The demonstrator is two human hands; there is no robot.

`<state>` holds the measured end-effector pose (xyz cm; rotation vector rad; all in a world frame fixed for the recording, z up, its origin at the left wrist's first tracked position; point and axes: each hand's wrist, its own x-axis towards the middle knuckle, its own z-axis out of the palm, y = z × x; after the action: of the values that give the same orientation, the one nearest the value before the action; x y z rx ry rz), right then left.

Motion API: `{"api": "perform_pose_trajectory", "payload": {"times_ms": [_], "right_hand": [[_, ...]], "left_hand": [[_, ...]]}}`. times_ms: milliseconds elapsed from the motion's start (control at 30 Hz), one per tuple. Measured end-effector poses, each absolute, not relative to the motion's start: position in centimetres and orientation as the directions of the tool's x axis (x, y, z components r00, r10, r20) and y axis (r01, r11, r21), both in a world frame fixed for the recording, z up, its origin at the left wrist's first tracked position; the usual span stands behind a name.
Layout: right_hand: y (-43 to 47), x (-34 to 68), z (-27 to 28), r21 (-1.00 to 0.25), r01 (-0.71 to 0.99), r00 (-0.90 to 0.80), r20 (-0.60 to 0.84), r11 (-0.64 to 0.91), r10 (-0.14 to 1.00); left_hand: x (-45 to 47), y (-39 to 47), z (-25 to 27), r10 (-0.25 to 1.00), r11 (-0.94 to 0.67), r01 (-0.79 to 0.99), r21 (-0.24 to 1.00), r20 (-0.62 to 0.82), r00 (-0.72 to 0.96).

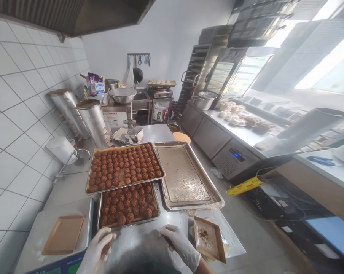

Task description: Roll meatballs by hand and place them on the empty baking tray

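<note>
My left hand (96, 249) in a thin white glove sits at the bottom edge, fingers (108, 236) curled loosely together near the front rim of the small steel tray of brown round pastry balls (128, 207); cannot tell if they pinch one. My right hand (180, 243), also gloved, rests on the bare steel counter (137, 238), fingers (166, 229) bent inward and close together; cannot tell whether anything is clamped in them. Just right of that hand is a shallow brown cardboard box with dark crumbs (209, 239), tilted, lying on a clear plastic sheet. Left of my left hand, a flat brown cardboard lid (63, 234) lies on a white scale platform (43, 228).

Behind the small tray, overlapping its back edge, is a large steel sheet tray packed with rows of brown pastry balls (124, 166) on brown paper. Beside it to the right, a greasy empty steel sheet tray (186, 175), touching the counter edge.

Farther back: two stacked columns of shiny metal steamer tins (93, 121) against the white tiled wall (20, 114), a wide steel mixing bowl (122, 95), a tall rack oven (217, 72). Across the aisle to the right, a long steel refrigerated counter (226, 133) with a pot (204, 101) on it. Bright windows top right.
</note>
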<state>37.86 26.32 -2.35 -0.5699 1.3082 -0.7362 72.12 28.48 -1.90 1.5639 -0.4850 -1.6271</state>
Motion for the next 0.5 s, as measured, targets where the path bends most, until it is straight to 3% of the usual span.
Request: {"api": "perform_pose_trajectory", "payload": {"times_ms": [133, 233, 500], "right_hand": [[26.8, 38.1, -3.0, -0.668, 0.292, 0.059, -0.701, 0.684, -0.711], [26.9, 38.8, -3.3, -0.636, 0.375, 0.071, -0.705, 0.674, -0.705], [25.8, 36.9, -2.5, -0.680, 0.340, 0.016, -0.686, 0.649, -0.727]], "left_hand": [[71.4, 28.9, -2.0, -0.749, -0.538, 0.429, 0.725, -0.645, 0.152], [71.0, 28.9, -2.1, -0.715, -0.558, 0.528, 0.640, -0.694, 0.086], [71.2, 28.3, 0.7, -0.792, -0.526, 0.345, 0.777, -0.596, 0.135]]}}
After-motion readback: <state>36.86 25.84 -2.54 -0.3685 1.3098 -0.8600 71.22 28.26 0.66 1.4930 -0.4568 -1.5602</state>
